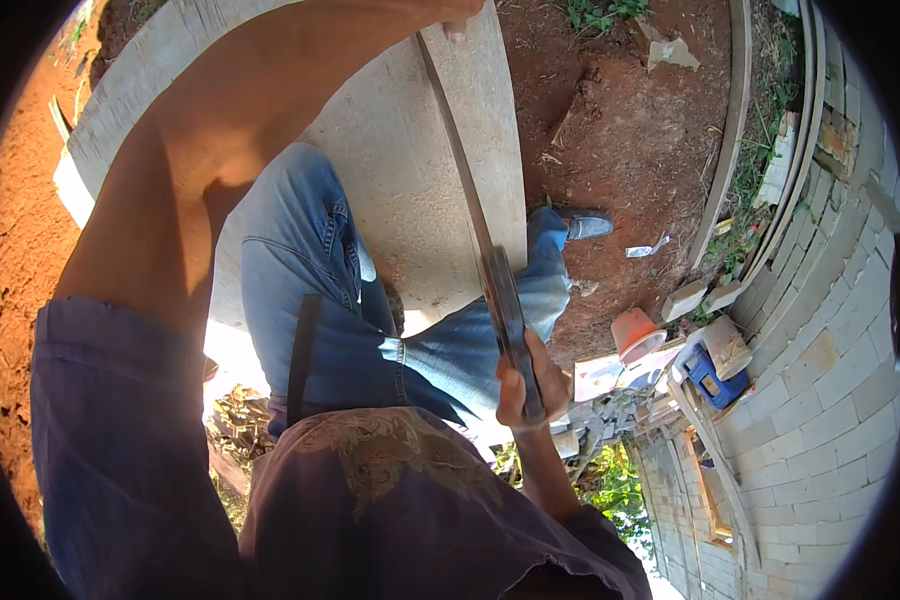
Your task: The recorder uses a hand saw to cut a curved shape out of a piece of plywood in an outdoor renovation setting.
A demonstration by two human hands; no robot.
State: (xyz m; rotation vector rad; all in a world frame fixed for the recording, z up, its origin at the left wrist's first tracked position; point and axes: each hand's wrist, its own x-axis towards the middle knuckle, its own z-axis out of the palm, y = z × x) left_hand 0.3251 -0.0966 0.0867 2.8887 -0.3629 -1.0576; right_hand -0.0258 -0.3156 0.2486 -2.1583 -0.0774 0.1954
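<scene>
My right hand (532, 385) grips the dark handle of a long saw (503, 305), its thin blade running upward across a pale wooden board (390, 200). My left arm reaches across the left of the view, and my left hand (448, 15), partly cut off at the top edge, curls its fingers on the board beside the blade's far end. My jeans-clad legs are against the board, with one knee (295, 190) over it and one shoe (585, 225) on the red soil to the right.
Long planks (732, 150) and weeds line a block wall (810, 380) at the right. An orange bucket (635, 332), a pale container (725, 347) and a blue case (720, 380) sit by it. Red earth (15, 250) lies left, rubble and foliage behind me.
</scene>
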